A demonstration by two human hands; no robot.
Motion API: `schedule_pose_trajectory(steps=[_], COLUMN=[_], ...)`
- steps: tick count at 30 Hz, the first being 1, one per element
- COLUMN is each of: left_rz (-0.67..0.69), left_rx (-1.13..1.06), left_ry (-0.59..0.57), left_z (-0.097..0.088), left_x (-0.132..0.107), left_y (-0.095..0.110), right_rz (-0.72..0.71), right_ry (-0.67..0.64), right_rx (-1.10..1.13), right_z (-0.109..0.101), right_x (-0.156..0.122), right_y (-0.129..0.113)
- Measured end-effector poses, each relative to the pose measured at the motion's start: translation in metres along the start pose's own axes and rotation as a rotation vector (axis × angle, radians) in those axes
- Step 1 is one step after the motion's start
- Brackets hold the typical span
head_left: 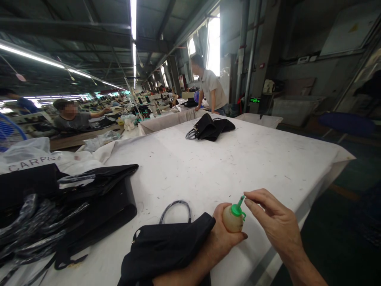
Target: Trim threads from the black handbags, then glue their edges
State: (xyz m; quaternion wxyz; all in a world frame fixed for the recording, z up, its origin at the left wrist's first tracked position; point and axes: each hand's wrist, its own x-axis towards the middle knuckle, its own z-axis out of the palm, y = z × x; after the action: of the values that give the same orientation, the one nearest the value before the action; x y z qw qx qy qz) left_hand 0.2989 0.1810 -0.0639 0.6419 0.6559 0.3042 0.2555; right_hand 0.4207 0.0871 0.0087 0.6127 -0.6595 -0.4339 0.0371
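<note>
My left hand [222,234] is wrapped round a small squeeze bottle [232,219] with a yellowish body and a green nozzle cap [237,209]. The bottle is tilted, its nozzle leaning to the right. Thumb and index finger of my right hand [275,218] are pinched at the nozzle's tip. A black bag [166,244] lies over my left forearm and wrist, hiding part of them. Its plastic-wrapped handle [176,203] loops up onto the white tabletop [190,171].
Several black bags [119,198] with plastic-wrapped handles are piled at the left. Another black bag [212,127] lies at the table's far end. One person [212,87] leans there; another person [71,115] sits at the left. A blue fan [10,133] stands at the left edge.
</note>
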Motion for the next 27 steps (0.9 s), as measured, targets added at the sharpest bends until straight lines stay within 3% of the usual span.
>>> schedule_pose_trajectory(steps=[20,27], left_rz=[-0.013,-0.111], left_rx=[0.054,-0.075], left_ry=[-0.04,-0.16], left_z=[-0.001,-0.007], left_x=[-0.003,-0.005], left_y=[-0.013,0.001], right_rz=[0.175,0.296], right_ry=[-0.01,-0.033], right_rx=[-0.027,0.103], right_z=[-0.004,-0.004], right_x=[-0.006,-0.001], right_y=[0.006,0.004])
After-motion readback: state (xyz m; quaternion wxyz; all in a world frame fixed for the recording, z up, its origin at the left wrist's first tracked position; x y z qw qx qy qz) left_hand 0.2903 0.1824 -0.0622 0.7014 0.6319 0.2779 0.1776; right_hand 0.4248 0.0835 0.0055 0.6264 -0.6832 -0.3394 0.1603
